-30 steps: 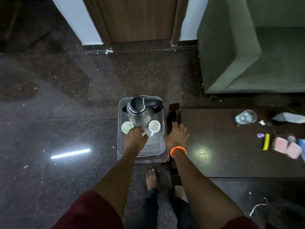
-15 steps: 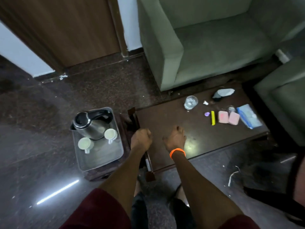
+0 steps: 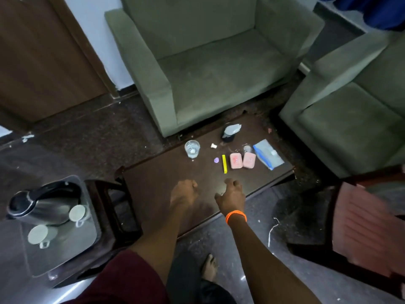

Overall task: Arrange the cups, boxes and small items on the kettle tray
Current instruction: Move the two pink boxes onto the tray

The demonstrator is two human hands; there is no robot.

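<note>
A steel tray (image 3: 63,255) at lower left carries a kettle (image 3: 41,205) and two white cups (image 3: 37,234) (image 3: 77,213). On the dark low table (image 3: 166,178) lie a glass (image 3: 192,148), a yellow stick (image 3: 224,164), a small purple piece (image 3: 216,160), two pink boxes (image 3: 236,161) (image 3: 249,160), a blue packet (image 3: 268,154) and a dark cup with a torn lid (image 3: 229,133). My left hand (image 3: 183,194) hovers over the table with fingers curled, holding nothing. My right hand (image 3: 232,194), fingers loosely curled, is beside it, also with nothing in it.
Two green armchairs (image 3: 208,69) (image 3: 355,119) stand behind and to the right of the table. A reddish wooden chair (image 3: 359,233) is at lower right. The tray sits on a dark stool (image 3: 109,216) left of the table. A bare foot (image 3: 209,267) stands on the floor below.
My left hand has left the tray and both hands have moved right, out over the table. The view has swung right toward the small items.
</note>
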